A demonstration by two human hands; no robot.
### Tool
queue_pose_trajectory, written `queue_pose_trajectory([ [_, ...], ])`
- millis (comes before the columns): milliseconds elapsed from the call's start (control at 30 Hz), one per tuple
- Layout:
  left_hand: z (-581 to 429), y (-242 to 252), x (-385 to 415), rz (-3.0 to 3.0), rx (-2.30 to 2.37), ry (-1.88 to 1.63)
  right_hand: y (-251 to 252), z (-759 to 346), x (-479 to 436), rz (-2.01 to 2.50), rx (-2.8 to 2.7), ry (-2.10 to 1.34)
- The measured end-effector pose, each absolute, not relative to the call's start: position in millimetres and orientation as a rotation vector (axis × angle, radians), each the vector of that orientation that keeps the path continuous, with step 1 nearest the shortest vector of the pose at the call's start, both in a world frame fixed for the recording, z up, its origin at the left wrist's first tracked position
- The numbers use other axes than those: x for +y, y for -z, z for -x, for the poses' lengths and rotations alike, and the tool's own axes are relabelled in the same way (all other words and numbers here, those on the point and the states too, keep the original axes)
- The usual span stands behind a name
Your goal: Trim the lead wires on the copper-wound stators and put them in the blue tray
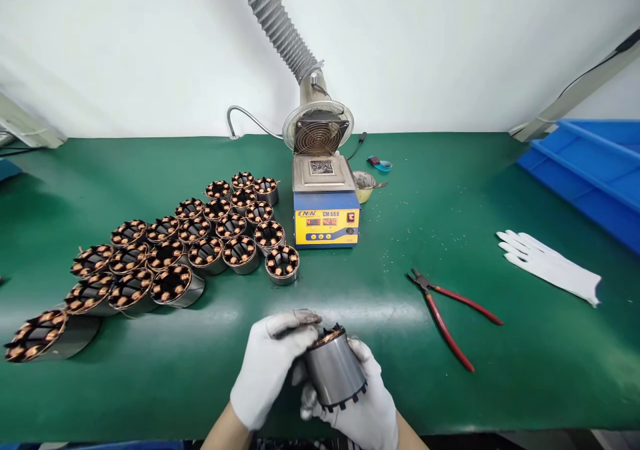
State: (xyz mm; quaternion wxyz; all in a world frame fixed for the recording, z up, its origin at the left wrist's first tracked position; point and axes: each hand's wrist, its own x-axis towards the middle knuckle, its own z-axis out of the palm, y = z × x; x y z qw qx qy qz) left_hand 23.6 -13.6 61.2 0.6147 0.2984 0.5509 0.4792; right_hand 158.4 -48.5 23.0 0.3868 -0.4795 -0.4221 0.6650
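My right hand (367, 397), in a white glove with darkened fingertips, is wrapped round a motor stator (336, 370). The stator is tilted near the table's front edge, its smooth metal side towards me, with black teeth below and a little copper winding at the top. At its upper left rim is my left hand (275, 353), also gloved, with the fingers bent and pressed together. Whatever those fingertips pinch is hidden. Several more stators (240, 253) with copper coils and black insulators stand in a group to the left, one (50, 337) nearest the front.
A solder pot (327, 220) with lit digits stands beneath an extraction hose (280, 23); a small cup (365, 187) sits beside it. Red-handled cutting pliers (440, 317) and a white glove (550, 267) lie to the right, near blue bins (590, 170). Small bits dot the green table (400, 397).
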Motion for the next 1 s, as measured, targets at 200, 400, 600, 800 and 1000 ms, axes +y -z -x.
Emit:
queue_pose_trajectory([
  [200,-14.6,-48.7,2.2,-0.457,1.244,-1.560,-31.2,-151.7,-43.3,0.550,-0.177,-2.304],
  [400,-22.2,-66.7,-17.9,-0.586,1.194,-1.107,-26.7,-151.0,-41.6,0.690,-0.293,-2.159],
  [600,6.0,-55.7,-9.6,-0.588,1.303,-1.433,-14.9,-153.9,-59.6,1.278,-1.253,-1.487],
  [800,11.4,-46.2,-24.2,-0.835,1.038,-0.954,22.2,-133.8,-78.1,1.417,-1.625,-0.665],
  [1000,-29.0,-53.7,-16.7,-0.740,1.236,-1.027,23.9,-132.4,-67.1,1.265,-1.807,-0.345],
])
